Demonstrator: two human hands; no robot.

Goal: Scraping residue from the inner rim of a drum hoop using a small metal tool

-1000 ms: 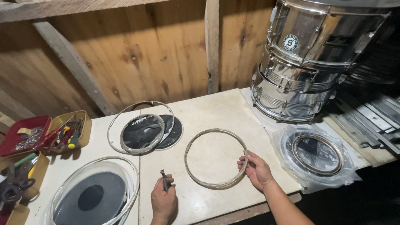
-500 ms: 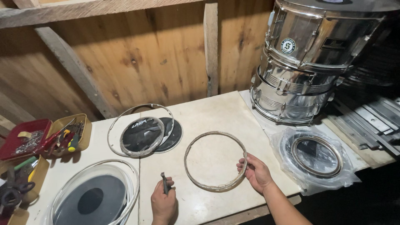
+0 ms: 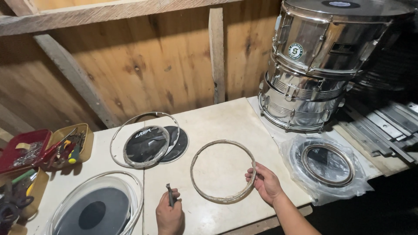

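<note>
A thin metal hoop (image 3: 204, 152) lies flat on the pale tabletop (image 3: 226, 117). My right hand (image 3: 266, 183) grips its right rim with thumb and fingers. My left hand (image 3: 170, 215) sits near the table's front edge, left of the hoop, closed around a small dark metal tool (image 3: 170, 193) that points up. Neither the tool nor the left hand touches the hoop.
Black drum heads (image 3: 150, 143) with hoops lie at the back left, and a clear-rimmed drum head (image 3: 93, 211) at front left. Trays of hand tools (image 3: 52, 148) stand at far left. Stacked chrome drums (image 3: 318, 65) rise at right, with a plastic-wrapped drum head (image 3: 327, 163) in front.
My right hand and the hoop barely shifted. The left hand still holds the tool in the same spot. The view moved slightly.
</note>
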